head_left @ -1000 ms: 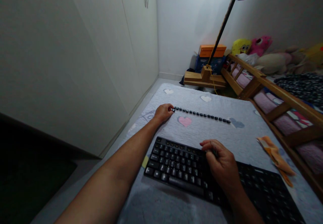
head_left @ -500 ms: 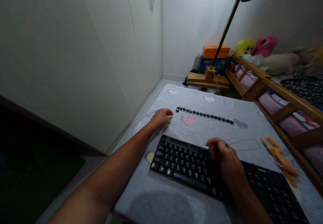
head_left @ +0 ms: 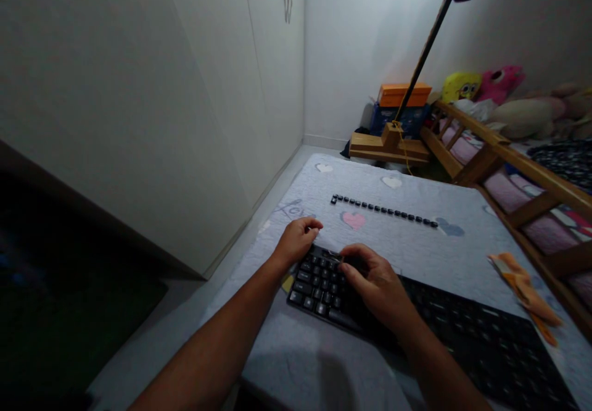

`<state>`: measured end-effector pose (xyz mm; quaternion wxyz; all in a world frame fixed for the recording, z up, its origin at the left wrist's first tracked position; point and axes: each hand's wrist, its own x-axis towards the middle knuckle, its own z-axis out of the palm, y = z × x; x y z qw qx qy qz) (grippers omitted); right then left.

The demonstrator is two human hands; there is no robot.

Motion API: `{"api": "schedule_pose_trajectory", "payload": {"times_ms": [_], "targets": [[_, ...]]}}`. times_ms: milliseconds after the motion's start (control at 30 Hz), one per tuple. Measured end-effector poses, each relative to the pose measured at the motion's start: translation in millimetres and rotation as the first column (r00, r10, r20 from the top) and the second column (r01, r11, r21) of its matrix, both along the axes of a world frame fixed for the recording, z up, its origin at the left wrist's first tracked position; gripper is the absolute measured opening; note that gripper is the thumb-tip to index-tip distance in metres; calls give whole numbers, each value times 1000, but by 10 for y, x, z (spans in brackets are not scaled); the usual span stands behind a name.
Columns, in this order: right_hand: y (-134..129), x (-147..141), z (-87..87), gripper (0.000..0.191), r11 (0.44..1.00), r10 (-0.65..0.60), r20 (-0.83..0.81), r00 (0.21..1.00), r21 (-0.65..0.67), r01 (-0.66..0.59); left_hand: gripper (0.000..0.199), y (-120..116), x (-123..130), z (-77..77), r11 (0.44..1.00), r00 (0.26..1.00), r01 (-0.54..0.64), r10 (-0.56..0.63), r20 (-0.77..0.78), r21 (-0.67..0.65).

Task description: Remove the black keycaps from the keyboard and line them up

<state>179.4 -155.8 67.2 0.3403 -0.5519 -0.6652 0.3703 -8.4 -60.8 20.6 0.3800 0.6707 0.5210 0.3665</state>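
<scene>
1. While the left hand (head_left: 297, 240) and the right hand (head_left: 375, 280) are positioned over the cloth-covered desk (head_left: 453, 250), all directions read with 12 o'clock pointing away from the person.
2. Keyboard (head_left: 467, 321): lies flat on the near part of the desk, its long axis running from 10 o'clock to 4 o'clock. The right hand and forearm cover its middle section.
3. Left grip: located at the keyboard's 10 o'clock corner, fingers curled inward. Whether it contains anything cannot be told.
4. Right grip: located above the keyboard, thumb and forefinger pinched on a thin item (head_left: 341, 260) too small to identify. The fingertips point toward 10 o'clock.
5. Keycap row (head_left: 383, 210): small black pieces set in a line at 12 o'clock from the keyboard, well apart from both hands. A single keycap (head_left: 333, 201) sits just beside the row's left end, on its 6 o'clock side.
6. Orange item (head_left: 522, 284): lies on the desk at 2 o'clock from the keyboard.
7. Surroundings: a white cabinet (head_left: 208, 90) stands at 10 o'clock; a wooden rail (head_left: 531, 165) borders the desk at 2 o'clock.
</scene>
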Motion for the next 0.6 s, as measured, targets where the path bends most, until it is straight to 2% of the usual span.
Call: {"api": "schedule_pose_trajectory", "payload": {"times_ms": [100,200,333,600], "targets": [[19,-164,-10,15,998,24,76,997,57,-29,23,24,-18,-99,999,999,-27,26,42,35],[29,-278,-82,15,982,16,119,993,186,-39,22,46,-40,-196,999,995,-21,16,102,49],[27,-340,-192,16,944,-8,140,990,328,-39,19,28,-42,-242,997,997,1,-7,74,79],[9,-352,-284,15,924,-24,180,983,380,-47,19,14,-38,-249,991,999,7,-3,-32,131]]}}
